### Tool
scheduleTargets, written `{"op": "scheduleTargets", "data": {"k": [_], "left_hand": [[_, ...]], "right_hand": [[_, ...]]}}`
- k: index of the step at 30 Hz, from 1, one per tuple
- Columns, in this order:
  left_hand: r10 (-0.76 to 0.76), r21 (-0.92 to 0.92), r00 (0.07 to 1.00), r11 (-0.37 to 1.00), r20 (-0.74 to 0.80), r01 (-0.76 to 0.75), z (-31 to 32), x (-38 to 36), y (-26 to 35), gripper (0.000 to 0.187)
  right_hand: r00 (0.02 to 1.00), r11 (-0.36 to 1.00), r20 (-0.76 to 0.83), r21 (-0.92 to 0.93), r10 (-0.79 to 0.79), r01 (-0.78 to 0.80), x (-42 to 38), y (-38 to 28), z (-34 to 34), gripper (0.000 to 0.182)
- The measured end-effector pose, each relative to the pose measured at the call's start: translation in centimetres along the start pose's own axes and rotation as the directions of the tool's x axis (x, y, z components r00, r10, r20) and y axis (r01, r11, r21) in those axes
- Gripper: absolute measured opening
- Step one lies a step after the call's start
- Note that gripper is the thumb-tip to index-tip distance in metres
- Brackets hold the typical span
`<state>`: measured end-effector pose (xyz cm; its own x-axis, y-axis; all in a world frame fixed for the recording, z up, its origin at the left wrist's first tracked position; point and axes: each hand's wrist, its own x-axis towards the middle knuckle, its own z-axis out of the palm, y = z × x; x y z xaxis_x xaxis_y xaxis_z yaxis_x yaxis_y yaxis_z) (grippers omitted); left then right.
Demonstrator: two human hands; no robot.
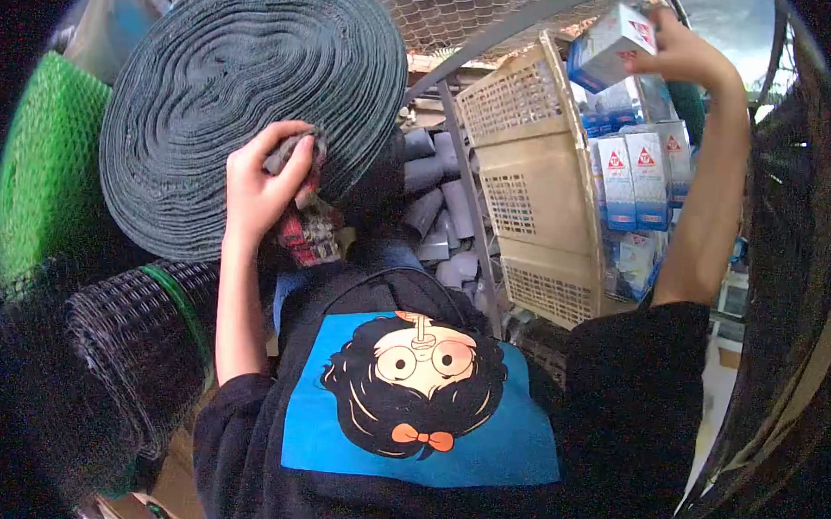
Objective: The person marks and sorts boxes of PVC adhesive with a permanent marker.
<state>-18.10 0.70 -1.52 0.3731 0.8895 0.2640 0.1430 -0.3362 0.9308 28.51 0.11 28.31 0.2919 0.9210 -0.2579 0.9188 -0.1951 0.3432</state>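
My left hand [263,180] is closed around a crumpled plaid cloth [316,237], red, black and grey, in front of the big dark grey roll of mesh [191,92]. At the upper right, my right hand [689,56] grips a small white and blue carton [610,50] with a red triangle mark, its fingers at the carton's right end. The carton is tilted and raised above several similar cartons [642,167] standing in a beige plastic crate [538,209]. The crate leans on its side.
A green mesh roll [48,169] stands at the left, with a black mesh roll [143,340] tied by a green band below it. Grey pipe fittings [437,195] are piled behind a metal bar [473,206]. Dark netting [795,276] hangs at the right.
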Motion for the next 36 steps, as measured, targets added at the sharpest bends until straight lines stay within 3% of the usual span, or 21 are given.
{"op": "scheduleTargets", "data": {"k": [2,4,5,7,10,11,12,14,16,18,20,22,25,26,29,31,32,36], "left_hand": [[0.016,-0.007,1.0,1.0,-0.004,-0.016,0.0,0.1,0.0,0.019],[0.02,-0.015,1.0,1.0,0.009,-0.02,-0.1,0.2,0.0,0.02],[0.069,0.008,0.998,0.998,-0.013,-0.069,0.0,0.3,0.0,0.019],[0.135,0.057,0.988,0.99,-0.073,-0.131,0.4,-0.1,-0.3,0.019],[0.17,0.065,0.98,0.984,-0.103,-0.164,0.8,-0.9,0.8,0.02],[0.154,0.04,0.983,0.988,-0.097,-0.15,0.8,-1.0,2.0,0.021],[0.19,0.029,0.976,0.982,-0.105,-0.188,0.9,-1.3,3.6,0.02],[0.305,-0.003,0.947,0.952,-0.097,-0.307,1.5,-1.8,6.5,0.019],[0.424,-0.042,0.903,0.903,-0.075,-0.428,3.1,-2.8,8.4,0.019],[0.509,-0.036,0.859,0.859,-0.056,-0.511,4.6,-3.9,9.7,0.018],[0.484,-0.004,0.873,0.874,-0.06,-0.485,6.5,-4.9,9.6,0.02],[0.469,0.038,0.878,0.883,-0.094,-0.468,7.9,-5.7,8.9,0.023],[0.461,0.065,0.881,0.888,-0.111,-0.456,8.0,-6.1,8.3,0.027],[0.477,0.036,0.87,0.878,-0.128,-0.476,7.8,-6.1,8.1,0.03],[0.535,-0.008,0.832,0.84,-0.148,-0.542,7.8,-6.5,8.6,0.03],[0.536,-0.069,0.842,0.839,-0.064,-0.539,7.8,-7.5,9.3,0.031],[0.55,-0.07,0.835,0.832,-0.023,-0.55,7.7,-7.7,9.7,0.032],[0.566,0.009,0.814,0.821,-0.132,-0.57,8.2,-6.4,9.7,0.028]], "right_hand": [[0.977,0.976,-0.209,0.197,-0.05,0.092,-5.6,-3.5,0.1,0.083],[0.965,0.916,-0.258,0.396,0.047,0.061,-10.9,-6.5,-0.2,0.085],[0.971,0.87,-0.196,0.492,0.138,-0.025,-13.1,-7.9,-0.5,0.091],[0.938,0.751,-0.304,0.655,0.167,0.079,-16.7,-10.1,0.8,0.086],[0.806,0.517,-0.504,0.801,0.31,0.302,-19.4,-13.5,5.3,0.084],[0.858,0.464,-0.416,0.85,0.302,0.249,-20.2,-13.7,6.5,0.081],[0.887,0.34,-0.353,0.907,0.297,0.247,-20.2,-13.1,10.2,0.081],[0.974,-0.202,-0.141,0.963,0.176,0.176,-20.2,-14.3,13.8,0.082],[0.995,-0.556,-0.031,0.831,-0.095,-0.027,-19.7,-18.7,14.3,0.08],[0.971,-0.539,0.024,0.828,-0.239,-0.153,-18.6,-21.7,15.2,0.077],[0.943,-0.538,0.132,0.793,-0.305,-0.285,-17.5,-23.6,16.2,0.075],[0.827,-0.749,-0.046,0.454,-0.561,-0.483,-16.1,-23.5,18.8,0.076],[0.771,-0.748,-0.128,0.381,-0.624,-0.542,-15.3,-23.0,20.4,0.076],[0.756,-0.753,-0.174,0.369,-0.631,-0.544,-15.3,-22.9,20.4,0.076],[0.836,-0.746,-0.064,0.491,-0.545,-0.449,-16.3,-23.3,19.4,0.077],[0.893,-0.626,0.101,0.678,-0.439,-0.385,-17.1,-23.5,18.0,0.078],[0.893,-0.624,0.088,0.685,-0.442,-0.376,-17.4,-23.5,17.9,0.078],[0.93,-0.598,0.139,0.732,-0.34,-0.328,-18.0,-24.0,17.0,0.076]]}}
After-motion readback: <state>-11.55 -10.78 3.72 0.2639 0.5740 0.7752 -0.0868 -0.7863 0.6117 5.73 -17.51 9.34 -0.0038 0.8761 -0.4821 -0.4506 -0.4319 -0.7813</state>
